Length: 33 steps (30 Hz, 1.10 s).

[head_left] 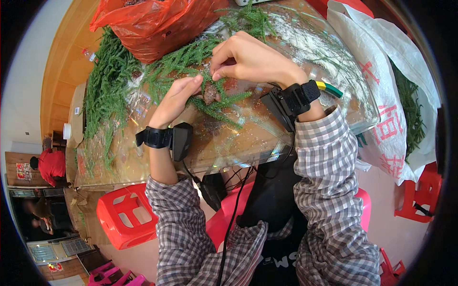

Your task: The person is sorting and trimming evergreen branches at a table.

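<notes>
Head view looked down on a glass-topped table (248, 143) strewn with feathery green sprigs. Both of the person's hands met near the middle of the tabletop over one leafy green sprig (217, 102) that had a brownish clump (210, 94) at its stem. The left hand (176, 97) lay partly closed, its fingers curled under and against the clump, holding it just above the glass. The right hand (250, 59) came in from above, fingers bent, with thumb and forefinger pinched together on the greenery right at the top of the clump. The two hands nearly touched each other at that spot. Each wrist carried a black strap with a black box on it, and both forearms wore grey checked sleeves (329, 186) that rose from the lower edge.

Behind the hands an orange-red plastic bag (157, 21) sat on the table, with more green sprigs spilling from under it. A thick pile of the same greenery (102, 81) lay along the left side of the tabletop, well apart from the hands. White dust or powder covered the far right part of the glass. To the right of the table a large white woven sack (381, 95) with red markings stood open, green sprigs showing inside it. Below the table's near-left corner stood a red plastic stool (126, 221), and another red stool (422, 193) stood at the far right.
</notes>
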Motion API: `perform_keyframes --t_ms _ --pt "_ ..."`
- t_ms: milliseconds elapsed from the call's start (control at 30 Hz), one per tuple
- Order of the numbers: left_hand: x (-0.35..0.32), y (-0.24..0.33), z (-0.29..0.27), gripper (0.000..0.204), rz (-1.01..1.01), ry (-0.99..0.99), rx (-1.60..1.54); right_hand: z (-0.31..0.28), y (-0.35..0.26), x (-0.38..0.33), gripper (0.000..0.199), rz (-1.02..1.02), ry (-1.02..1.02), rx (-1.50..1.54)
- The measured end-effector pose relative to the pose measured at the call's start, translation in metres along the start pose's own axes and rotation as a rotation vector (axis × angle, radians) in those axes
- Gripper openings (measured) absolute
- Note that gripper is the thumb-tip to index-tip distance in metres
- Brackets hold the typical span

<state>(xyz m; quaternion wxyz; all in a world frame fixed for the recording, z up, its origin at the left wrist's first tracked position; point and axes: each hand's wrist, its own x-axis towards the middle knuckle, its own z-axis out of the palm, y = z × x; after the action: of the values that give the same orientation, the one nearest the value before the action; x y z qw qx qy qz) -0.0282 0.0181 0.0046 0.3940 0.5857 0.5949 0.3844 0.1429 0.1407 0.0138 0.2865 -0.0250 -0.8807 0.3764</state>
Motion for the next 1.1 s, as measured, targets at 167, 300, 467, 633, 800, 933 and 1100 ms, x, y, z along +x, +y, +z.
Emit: perform_keyframes --t_ms 167,300,467,633,800,933,1100 --pt "-0.001 0.0 -0.002 0.035 0.004 0.068 0.071 0.003 0.0 0.001 0.01 -0.027 0.047 -0.019" --pt "0.005 -0.004 0.001 0.032 0.027 0.161 -0.035 0.001 -0.008 -0.001 0.01 0.021 0.028 -0.057" --pt "0.003 -0.005 -0.003 0.03 0.009 0.147 -0.038 -0.003 -0.013 0.001 0.009 0.0 -0.015 -0.111" --pt "0.007 -0.012 -0.002 0.033 -0.015 0.152 -0.122 0.003 -0.005 0.003 0.009 -0.037 -0.01 -0.02" --pt "0.004 0.001 0.01 0.036 -0.031 0.11 -0.367 0.005 -0.003 0.003 0.008 -0.072 0.035 0.112" --pt "0.005 -0.002 0.006 0.04 0.005 -0.125 -0.577 0.007 -0.006 0.004 0.008 -0.081 0.055 0.141" --pt "0.001 -0.001 0.008 0.039 0.026 -0.01 -0.466 0.013 -0.006 0.004 0.007 -0.028 0.067 0.288"
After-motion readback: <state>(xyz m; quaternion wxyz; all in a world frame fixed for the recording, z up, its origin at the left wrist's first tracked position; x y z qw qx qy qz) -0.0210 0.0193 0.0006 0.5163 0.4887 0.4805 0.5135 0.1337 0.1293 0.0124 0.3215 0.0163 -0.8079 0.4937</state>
